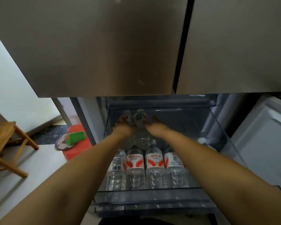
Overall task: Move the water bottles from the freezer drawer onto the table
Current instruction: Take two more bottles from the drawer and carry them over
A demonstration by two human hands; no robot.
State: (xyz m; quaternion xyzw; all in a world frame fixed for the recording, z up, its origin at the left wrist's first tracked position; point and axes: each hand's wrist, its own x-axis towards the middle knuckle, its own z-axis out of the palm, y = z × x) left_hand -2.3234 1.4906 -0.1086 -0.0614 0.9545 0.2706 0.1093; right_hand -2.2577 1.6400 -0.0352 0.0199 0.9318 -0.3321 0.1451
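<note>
The freezer drawer point(154, 194) is pulled out below the steel doors, its walls clear plastic. Several clear water bottles point(154, 166) with red and white labels lie side by side at its front. Both my arms reach deep into the back of the drawer. My left hand point(122, 127) grips one bottle point(126, 116) at the rear. My right hand point(154, 125) grips a second bottle point(140, 118) beside it. Both held bottles are blurred and partly hidden by my fingers. The table is out of view.
Closed steel fridge doors point(104, 46) hang low over the drawer. A wooden stool point(5, 143) stands on the floor at the left. A red bin point(76, 142) with a green item sits beside the fridge. A white appliance point(266, 140) is at the right.
</note>
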